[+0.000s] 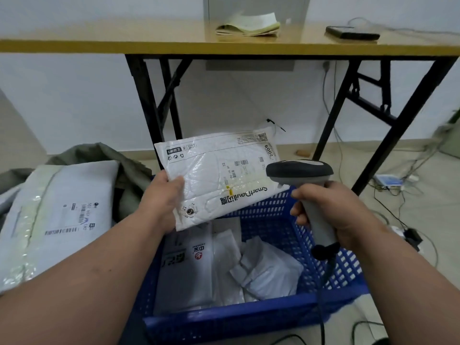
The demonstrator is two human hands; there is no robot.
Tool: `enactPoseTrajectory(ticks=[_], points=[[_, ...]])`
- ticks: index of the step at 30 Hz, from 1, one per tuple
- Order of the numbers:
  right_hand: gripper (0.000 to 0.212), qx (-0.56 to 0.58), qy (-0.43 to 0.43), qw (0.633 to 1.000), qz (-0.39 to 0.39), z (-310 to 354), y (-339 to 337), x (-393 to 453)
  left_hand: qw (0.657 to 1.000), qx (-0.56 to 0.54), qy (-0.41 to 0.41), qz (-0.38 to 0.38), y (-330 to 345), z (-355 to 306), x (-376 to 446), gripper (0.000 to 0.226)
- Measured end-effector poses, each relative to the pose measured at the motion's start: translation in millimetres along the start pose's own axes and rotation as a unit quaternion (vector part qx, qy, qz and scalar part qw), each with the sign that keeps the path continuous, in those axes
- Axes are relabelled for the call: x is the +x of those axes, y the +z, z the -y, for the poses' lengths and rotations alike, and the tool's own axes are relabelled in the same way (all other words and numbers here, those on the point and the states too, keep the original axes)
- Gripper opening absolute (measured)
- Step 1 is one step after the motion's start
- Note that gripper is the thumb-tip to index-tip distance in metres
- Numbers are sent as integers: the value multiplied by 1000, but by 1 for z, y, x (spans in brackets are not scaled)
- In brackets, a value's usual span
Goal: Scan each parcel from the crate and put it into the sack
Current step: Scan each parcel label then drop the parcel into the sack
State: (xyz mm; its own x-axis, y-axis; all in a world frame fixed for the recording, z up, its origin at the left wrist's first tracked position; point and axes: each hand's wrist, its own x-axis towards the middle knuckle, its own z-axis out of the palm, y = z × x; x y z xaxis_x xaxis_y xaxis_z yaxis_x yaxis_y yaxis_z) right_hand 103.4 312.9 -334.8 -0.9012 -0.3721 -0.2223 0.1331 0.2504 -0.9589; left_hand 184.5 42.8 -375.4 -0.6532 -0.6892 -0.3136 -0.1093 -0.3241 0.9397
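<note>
My left hand [163,199] grips the near left corner of a white bubble-mailer parcel [221,173] and holds it up over the blue crate [263,317], printed label side toward me. My right hand [331,215] is wrapped round the handle of a grey barcode scanner [302,174], whose head sits at the parcel's right edge. Inside the crate lie several white and grey parcels [224,265]. To the left, a grey-green sack [104,155] lies open, with a large grey parcel [59,215] resting on it.
A folding table [149,46] with black legs stands right behind the crate; papers [249,26] and a dark device [352,33] lie on top. Cables and a power strip [390,181] trail over the floor at the right. The scanner's cord [323,282] hangs down across the crate's right side.
</note>
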Motion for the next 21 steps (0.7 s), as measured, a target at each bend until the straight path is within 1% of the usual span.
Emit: enactPoseTrajectory(ticks=[5, 9, 14, 18, 19, 21], points=[[13, -9, -16, 1000, 11, 2, -1, 0, 999, -34, -14, 22, -4, -6, -1, 24], [11, 20, -24, 999, 12, 6, 1, 1, 999, -41, -17, 29, -8, -4, 2, 27], [11, 15, -32, 999, 16, 7, 3, 0, 998, -36, -22, 36, -9, -2, 4, 28], [25, 6, -28, 1000, 10, 7, 5, 0, 999, -30, -23, 31, -9, -2, 6, 27], [25, 5, -27, 1000, 8, 7, 5, 0, 999, -31, -22, 28, -9, -2, 7, 26], [19, 5, -28, 1000, 7, 7, 4, 0, 999, -30, -19, 22, -9, -1, 8, 26]])
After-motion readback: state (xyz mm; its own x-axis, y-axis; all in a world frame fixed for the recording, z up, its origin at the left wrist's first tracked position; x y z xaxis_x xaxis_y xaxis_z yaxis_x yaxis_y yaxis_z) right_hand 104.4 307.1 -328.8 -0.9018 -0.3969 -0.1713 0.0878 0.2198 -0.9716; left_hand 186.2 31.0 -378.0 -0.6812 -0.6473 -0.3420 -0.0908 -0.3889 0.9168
